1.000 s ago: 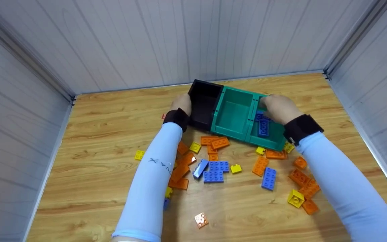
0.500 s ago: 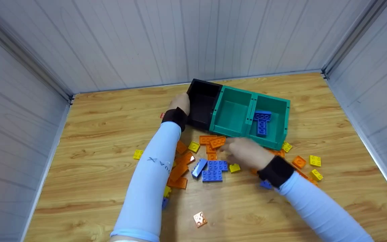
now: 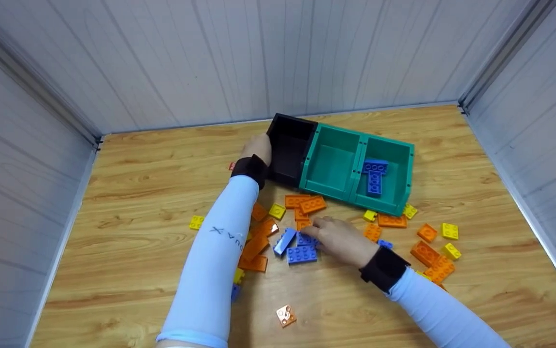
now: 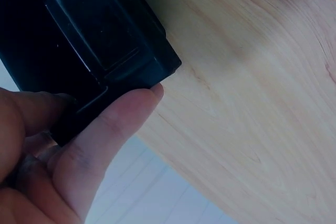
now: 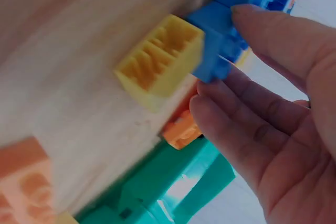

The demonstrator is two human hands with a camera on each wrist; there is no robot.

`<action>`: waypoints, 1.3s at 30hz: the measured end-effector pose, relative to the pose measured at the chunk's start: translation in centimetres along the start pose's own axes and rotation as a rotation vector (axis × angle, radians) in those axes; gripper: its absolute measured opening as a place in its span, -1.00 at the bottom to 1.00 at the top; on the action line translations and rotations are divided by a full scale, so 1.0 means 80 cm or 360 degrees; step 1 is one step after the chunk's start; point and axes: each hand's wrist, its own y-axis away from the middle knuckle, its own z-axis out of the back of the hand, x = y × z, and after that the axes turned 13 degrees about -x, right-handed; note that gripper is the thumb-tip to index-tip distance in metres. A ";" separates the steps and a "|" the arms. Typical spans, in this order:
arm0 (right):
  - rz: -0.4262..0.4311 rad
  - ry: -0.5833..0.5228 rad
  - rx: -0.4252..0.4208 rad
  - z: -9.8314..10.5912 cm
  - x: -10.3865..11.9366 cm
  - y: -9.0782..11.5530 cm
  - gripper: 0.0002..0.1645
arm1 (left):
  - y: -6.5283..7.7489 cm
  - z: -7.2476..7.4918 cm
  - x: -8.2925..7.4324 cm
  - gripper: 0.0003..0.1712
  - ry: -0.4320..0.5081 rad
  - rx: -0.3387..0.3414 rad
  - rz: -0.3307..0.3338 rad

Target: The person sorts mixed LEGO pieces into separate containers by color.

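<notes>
My left hand [image 3: 257, 149] grips the left wall of a black bin [image 3: 285, 154]. In the left wrist view the thumb lies inside its rim [image 4: 86, 108] and the fingers outside. My right hand [image 3: 342, 240] reaches into the loose bricks and pinches a blue brick [image 5: 212, 35] between thumb and fingertips. In the head view that blue brick [image 3: 305, 239] is partly covered by the fingers. Close beside it are another blue brick [image 3: 301, 254] and a tilted blue one [image 3: 285, 241]. A yellow brick [image 5: 163, 59] lies by the fingertips, hidden under the hand in the head view.
Two green bins, middle [image 3: 332, 169] and right [image 3: 396, 181], adjoin the black one; the right bin holds blue bricks [image 3: 374, 182]. Orange bricks [image 3: 313, 205] and yellow bricks [image 3: 450, 230] lie scattered on the wooden table [image 3: 138, 217]. Pale panels [image 3: 210, 58] wall the table in.
My right hand has left the right green bin, where blue bricks lie, and moved left and nearer to the blue bricks on the table. The left hand keeps its hold on the black bin.
</notes>
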 end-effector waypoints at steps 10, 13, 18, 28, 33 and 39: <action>0.0030 -0.0126 -0.0171 0.019 -0.010 0.008 -0.46 | -0.001 -0.003 0.004 -0.60 0.0018 -0.0037 0.0001; -0.0042 -0.0149 -0.0304 0.043 -0.020 0.010 -0.45 | -0.003 -0.005 0.005 -0.61 0.0018 -0.0038 -0.0018; -0.0445 -0.0123 -0.0514 0.088 -0.053 0.014 -0.41 | -0.004 -0.007 0.007 -0.62 0.0019 -0.0041 -0.0038; -0.1182 -0.0111 -0.0447 0.106 -0.121 0.011 -0.39 | 0.002 -0.001 0.003 -0.60 0.0008 -0.0014 0.0010; -0.1237 -0.0065 -0.0377 0.094 -0.136 0.002 -0.39 | 0.000 -0.001 0.001 -0.61 0.0009 -0.0017 -0.0002; -0.1297 -0.0049 -0.0321 0.084 -0.146 -0.008 -0.39 | 0.000 -0.002 -0.001 -0.61 0.0008 -0.0021 -0.0027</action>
